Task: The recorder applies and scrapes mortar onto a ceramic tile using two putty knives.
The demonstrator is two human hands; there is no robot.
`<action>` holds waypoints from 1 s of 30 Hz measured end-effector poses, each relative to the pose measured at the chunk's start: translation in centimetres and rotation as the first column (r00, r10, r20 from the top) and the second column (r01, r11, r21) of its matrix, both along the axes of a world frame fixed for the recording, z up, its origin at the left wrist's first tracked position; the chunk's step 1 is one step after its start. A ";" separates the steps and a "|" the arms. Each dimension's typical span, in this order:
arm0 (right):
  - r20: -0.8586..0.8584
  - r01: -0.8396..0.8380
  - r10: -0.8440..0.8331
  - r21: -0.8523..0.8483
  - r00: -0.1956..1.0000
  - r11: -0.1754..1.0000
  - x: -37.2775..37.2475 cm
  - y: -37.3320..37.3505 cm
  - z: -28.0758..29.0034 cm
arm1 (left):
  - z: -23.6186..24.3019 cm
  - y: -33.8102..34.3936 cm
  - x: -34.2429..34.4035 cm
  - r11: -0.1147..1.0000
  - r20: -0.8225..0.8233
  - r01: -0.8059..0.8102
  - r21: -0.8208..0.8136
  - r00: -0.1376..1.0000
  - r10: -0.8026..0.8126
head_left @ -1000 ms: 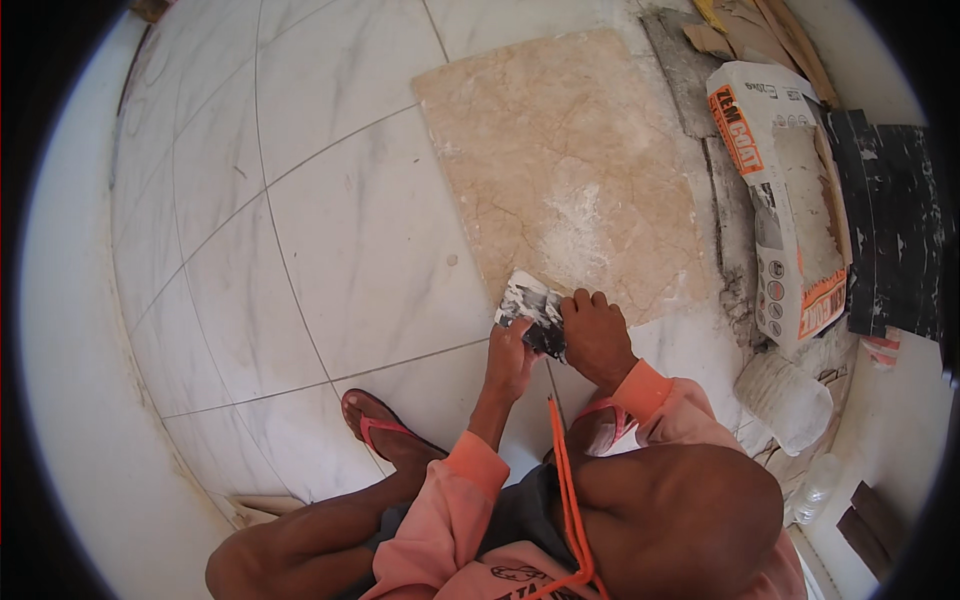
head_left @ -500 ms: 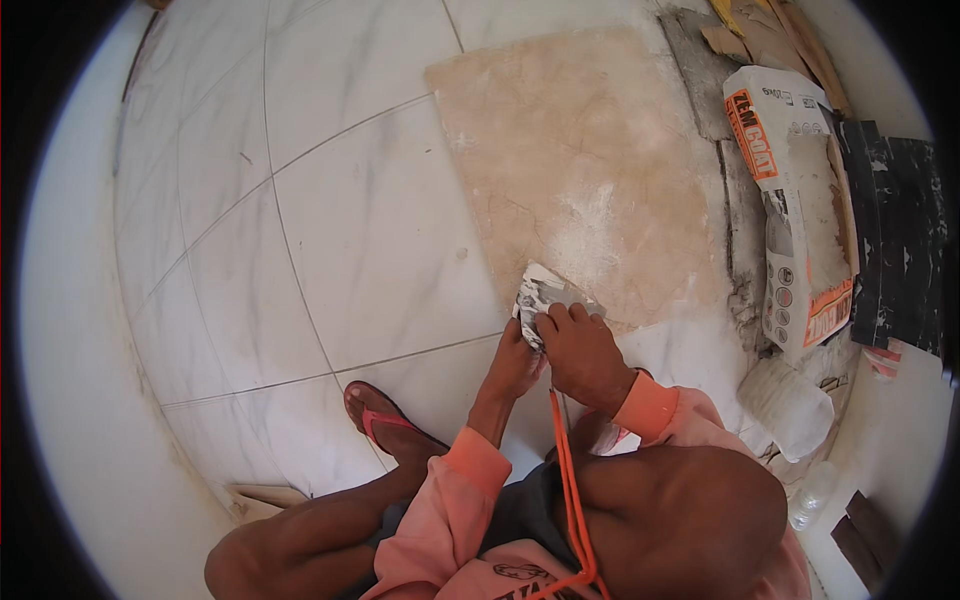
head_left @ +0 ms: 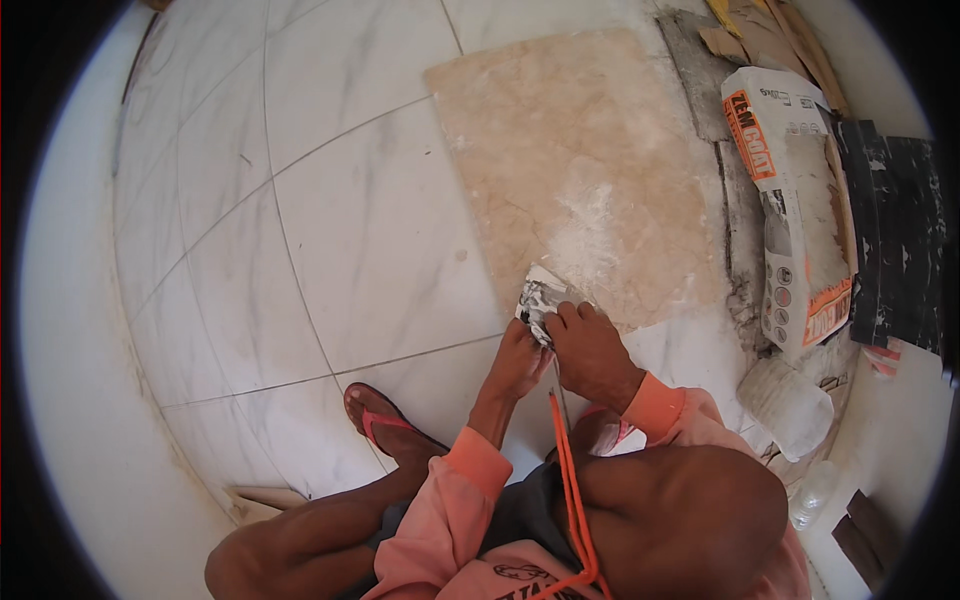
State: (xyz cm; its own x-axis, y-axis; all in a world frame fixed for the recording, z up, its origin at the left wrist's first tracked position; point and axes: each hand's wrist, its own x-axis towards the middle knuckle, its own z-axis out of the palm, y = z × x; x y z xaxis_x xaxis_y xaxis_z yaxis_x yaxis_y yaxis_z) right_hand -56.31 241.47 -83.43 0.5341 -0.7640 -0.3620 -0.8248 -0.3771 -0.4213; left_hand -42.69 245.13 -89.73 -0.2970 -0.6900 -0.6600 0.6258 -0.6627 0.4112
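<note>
Both hands meet in front of my knees, over the near edge of a beige tile point(head_left: 590, 130). My left hand point(head_left: 516, 362) is closed round a putty knife point(head_left: 541, 291), its flat blade smeared with white and grey material; the handle is hidden in the fist. Against that blade, from the right, presses my right hand point(head_left: 592, 350), fingers curled and closed. What the right fingers grip is mostly covered; a thin pale edge shows beside them. A patch of white powder point(head_left: 588, 232) lies on the beige tile just beyond the hands.
White marbled tiles point(head_left: 370, 230) cover the floor to the left. On the right are an opened paper bag point(head_left: 790, 220), black sheets point(head_left: 895, 230), a whitish container point(head_left: 790, 405), a clear plastic bottle point(head_left: 815, 492) and cardboard point(head_left: 785, 40). An orange cord point(head_left: 568, 480) hangs before me.
My right hand has shifted slightly to the right and turned, covering the flat grey surface that showed beside it. My left hand has barely moved. The white powder patch looks thicker.
</note>
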 end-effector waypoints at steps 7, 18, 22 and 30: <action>0.041 0.001 0.000 -0.019 0.999 1.000 0.2 0.5 -0.1 | -0.6 0.1 0.0 0.999 -0.021 -0.037 0.001 0.999 0.037; 0.011 0.033 -0.033 -0.055 0.999 0.998 -0.6 0.7 -0.2 | 0.1 0.3 -0.9 0.998 -0.005 -0.020 0.052 1.000 0.020; -0.030 0.059 -0.061 -0.058 0.998 0.997 -1.0 -0.3 -1.7 | 0.9 -0.7 -1.5 1.000 -0.028 0.000 0.010 1.000 0.000; -0.045 0.062 -0.063 -0.028 0.997 0.998 -1.5 -0.4 -1.5 | -0.1 -0.8 -1.5 0.996 -0.054 0.044 -0.081 0.997 -0.048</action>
